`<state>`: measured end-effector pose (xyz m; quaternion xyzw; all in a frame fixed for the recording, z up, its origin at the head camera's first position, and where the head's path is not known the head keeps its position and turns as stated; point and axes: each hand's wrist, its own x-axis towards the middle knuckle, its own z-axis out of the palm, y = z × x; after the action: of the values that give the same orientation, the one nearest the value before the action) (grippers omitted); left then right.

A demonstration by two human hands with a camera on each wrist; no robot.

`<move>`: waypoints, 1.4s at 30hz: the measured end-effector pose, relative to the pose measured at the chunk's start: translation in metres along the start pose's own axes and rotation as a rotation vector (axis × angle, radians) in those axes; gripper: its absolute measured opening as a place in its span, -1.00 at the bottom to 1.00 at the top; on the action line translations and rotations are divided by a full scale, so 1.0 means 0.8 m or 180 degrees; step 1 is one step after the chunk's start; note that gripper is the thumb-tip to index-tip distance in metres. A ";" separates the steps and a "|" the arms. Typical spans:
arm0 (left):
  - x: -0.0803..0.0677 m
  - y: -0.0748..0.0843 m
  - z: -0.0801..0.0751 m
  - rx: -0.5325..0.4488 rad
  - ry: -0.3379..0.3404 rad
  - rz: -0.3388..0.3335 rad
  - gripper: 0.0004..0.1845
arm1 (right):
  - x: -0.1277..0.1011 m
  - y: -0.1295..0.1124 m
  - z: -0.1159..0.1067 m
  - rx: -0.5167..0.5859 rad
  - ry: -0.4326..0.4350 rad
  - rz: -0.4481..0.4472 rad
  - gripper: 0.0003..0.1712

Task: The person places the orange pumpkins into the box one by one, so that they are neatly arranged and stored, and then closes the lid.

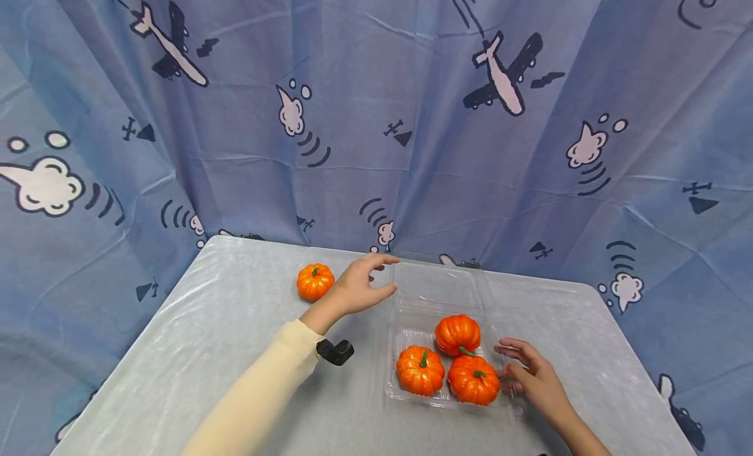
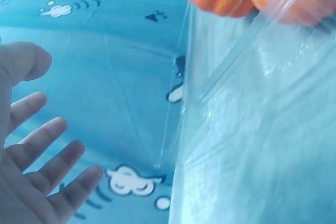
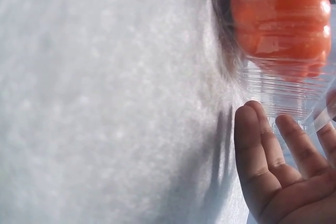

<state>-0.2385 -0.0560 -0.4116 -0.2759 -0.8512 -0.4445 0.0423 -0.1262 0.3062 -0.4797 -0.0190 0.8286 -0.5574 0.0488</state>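
The clear clamshell tray (image 1: 406,342) holding three pumpkins (image 1: 457,334) sits between our hands, right hand (image 1: 532,376) fingers relaxed against its right edge, left hand (image 1: 359,287) spread beside its raised lid (image 1: 438,283), bare desk (image 1: 223,338) stretching leftward.

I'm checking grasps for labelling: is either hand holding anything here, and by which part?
Nothing is held. The right hand touches the clear container's right edge with straight fingers; the left hand hovers open beside its lid.
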 end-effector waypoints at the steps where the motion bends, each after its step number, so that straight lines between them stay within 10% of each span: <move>1: -0.001 -0.001 -0.004 -0.0005 0.0027 -0.0034 -0.52 | 0.000 0.000 0.000 -0.0001 0.0003 0.0012 -0.53; 22: -0.020 -0.028 -0.078 -0.0020 0.0568 -0.0247 -0.53 | 0.000 0.000 0.003 -0.0136 0.0097 0.0173 -0.52; 42: -0.047 -0.075 -0.110 0.0047 0.0745 -0.0802 -0.52 | 0.001 0.001 0.003 -0.0135 0.0082 0.0189 -0.53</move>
<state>-0.2522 -0.1679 -0.4144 -0.1131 -0.8715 -0.4691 0.0871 -0.1269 0.3043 -0.4810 0.0118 0.8410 -0.5382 0.0542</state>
